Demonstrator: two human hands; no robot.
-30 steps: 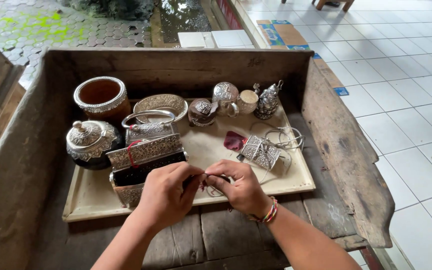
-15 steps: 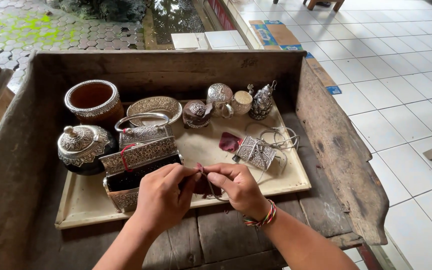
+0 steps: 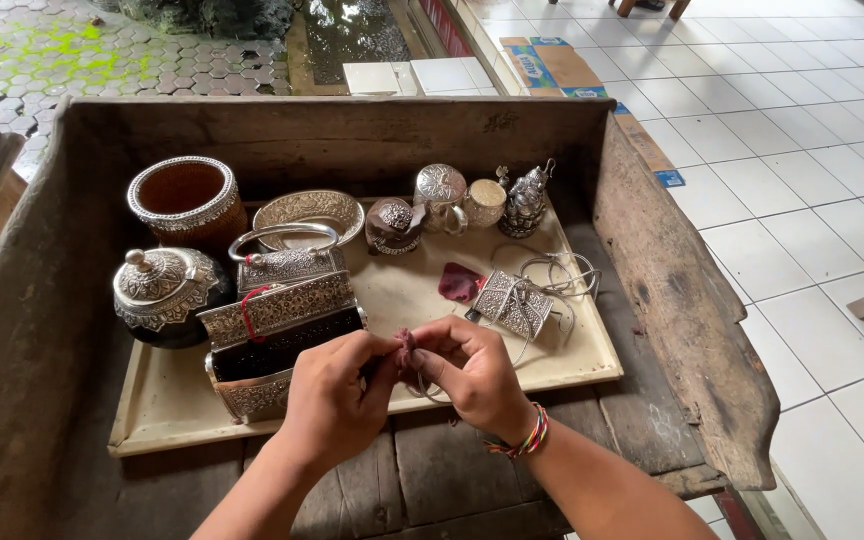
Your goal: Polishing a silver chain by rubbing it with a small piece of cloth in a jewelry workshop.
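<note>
My left hand (image 3: 337, 400) and my right hand (image 3: 472, 375) meet over the front edge of a cream tray (image 3: 167, 400). Together they pinch a small dark red piece (image 3: 406, 349), and a thin silver cord (image 3: 432, 392) loops down from between the fingers. A beaded bracelet circles my right wrist. Just left of my hands stands an open ornate silver box (image 3: 277, 335) with a red band on its lid. A small flat embossed silver case (image 3: 510, 302) lies beyond my right hand, beside a dark red cloth scrap (image 3: 459, 282) and a coiled silver chain (image 3: 557, 272).
The tray lies in a worn wooden trough (image 3: 687, 300). On and beside the tray are a brown silver-rimmed bowl (image 3: 182, 200), a lidded silver pot (image 3: 162, 290), an oval silver dish (image 3: 309, 215), a silver basket (image 3: 287, 260) and small silver figures (image 3: 527, 200). White floor tiles (image 3: 812, 180) lie to the right.
My hands have come closer together and now grip the small red piece between the fingertips of both. The view has tipped slightly lower over the tray.
</note>
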